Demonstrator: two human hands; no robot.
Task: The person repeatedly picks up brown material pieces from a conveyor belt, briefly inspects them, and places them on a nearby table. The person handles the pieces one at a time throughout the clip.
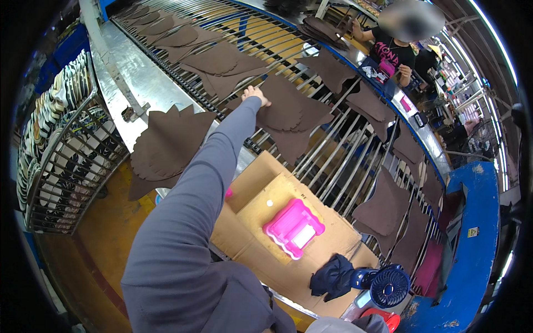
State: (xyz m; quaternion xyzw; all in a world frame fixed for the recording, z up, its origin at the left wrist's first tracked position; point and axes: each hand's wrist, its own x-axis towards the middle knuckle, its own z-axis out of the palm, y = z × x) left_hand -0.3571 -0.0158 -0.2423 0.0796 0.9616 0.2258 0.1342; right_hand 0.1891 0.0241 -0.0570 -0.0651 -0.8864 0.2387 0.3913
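My left hand (255, 96), at the end of a long grey sleeve, reaches out over a conveyor of metal bars (338, 150). Its fingers look spread, resting at the upper left edge of some overlapping dark brown flat pieces (286, 105) with scalloped edges. These pieces lie on the bars, and part of their edge is hidden by the hand. Beside my forearm, on the metal ledge to the left, sits another stack of brown scalloped pieces (169, 141). My right hand is out of view.
Cardboard (239, 238) in front of me bears a pink plastic tray (294, 227), dark cloth (332, 276) and a small fan (388, 286). More brown pieces (383, 202) line the conveyor. A shoe-filled rack (72, 150) stands left, a blue machine (472, 238) right. Another person (391, 53) works across.
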